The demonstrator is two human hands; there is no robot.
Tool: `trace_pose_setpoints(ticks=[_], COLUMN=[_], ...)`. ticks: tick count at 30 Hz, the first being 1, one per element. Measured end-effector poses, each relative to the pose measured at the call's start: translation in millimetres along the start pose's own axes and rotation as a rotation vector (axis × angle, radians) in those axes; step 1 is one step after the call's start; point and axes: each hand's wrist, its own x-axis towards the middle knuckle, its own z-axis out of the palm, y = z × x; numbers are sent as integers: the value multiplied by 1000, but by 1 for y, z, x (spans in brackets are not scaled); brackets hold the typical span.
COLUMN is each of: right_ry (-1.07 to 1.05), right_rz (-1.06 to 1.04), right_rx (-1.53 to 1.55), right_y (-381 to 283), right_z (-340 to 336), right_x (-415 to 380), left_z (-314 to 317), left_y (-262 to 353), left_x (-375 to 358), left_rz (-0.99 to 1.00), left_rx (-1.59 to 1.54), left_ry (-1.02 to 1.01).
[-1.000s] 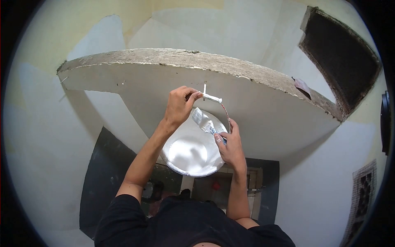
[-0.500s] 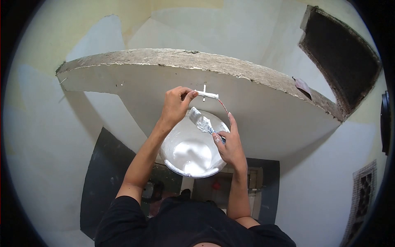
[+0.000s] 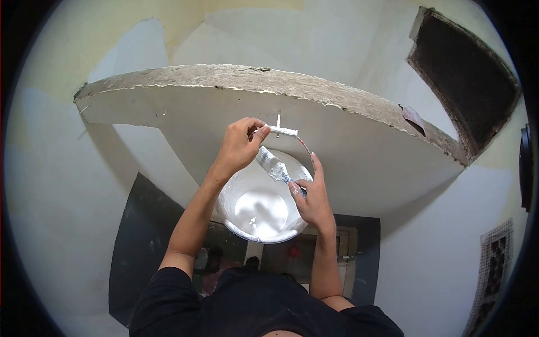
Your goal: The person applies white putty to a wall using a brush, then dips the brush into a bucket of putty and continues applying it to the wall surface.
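Shift since a second ago: the white tube (image 3: pixel 285 132), the left hand (image 3: pixel 238 146) and the brush (image 3: pixel 274 167) have all slid slightly leftward in view.
Wall: a pale, smooth wall face (image 3: pixel 365 163) fills the middle, topped by a rough, chipped grey ledge (image 3: pixel 314 90).
Room: painted walls beyond carry yellowish patches (image 3: pixel 191 19); dark panels (image 3: pixel 143 241) flank the person low down, the left one larger.
Openings: a dark opening (image 3: pixel 466 73) at upper right, a latticed vent (image 3: pixel 494 269) at lower right.
Writing: blue marks show on the brush handle, too small to read.
Tube: in front of the wall face, above the bucket (image 3: pixel 269 238); a white peg (image 3: pixel 278 119) crosses it, though which lies in front is unclear.
Wire: a thin reddish wire (image 3: pixel 304 145) runs from the tube's right end down to the right hand (image 3: pixel 314 202).
Left fingers: thumb and forefinger pinch the tube's left end.
Right fingers: thumb and curled fingers grip the brush; the forefinger points up along the wire, its pressure impossible to tell.
Bucket: white paint (image 3: pixel 261 213) inside, smears on its wall.
Blocking: brush and right hand cover the bucket's right side.
Ledge scrap: a pale purplish flake (image 3: pixel 413 118) at right.
Floor: a small red thing (image 3: pixel 293 253), blurred.
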Motion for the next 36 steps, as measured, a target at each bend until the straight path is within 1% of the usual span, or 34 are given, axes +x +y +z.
trace_pose_setpoints(ticks=[6,14,24,27,32,35,36], right_ry=[10,24,19,11,18,14,10], right_rz=[31,18,-4,50,27,21,23], right_rx=[35,-22,-34,29,23,25,26], right_y=[-1,9,17,16,21,19,19], right_z=[0,3,5,6,10,9,9], right_x=[0,1,6,8,11,13,14], left_z=[-1,-4,-9,-12,-12,-9,-11], left_y=[2,3,-1,-3,-11,-19,-14], left_x=[-2,-2,-1,-1,-2,-4,-5], left_rz=[-52,-111,-108,-98,-87,-48,-34], left_rx=[-50,-128,-184,-195,-182,-214,-145], left_ry=[-33,-85,-139,-158,-172,-119,-126])
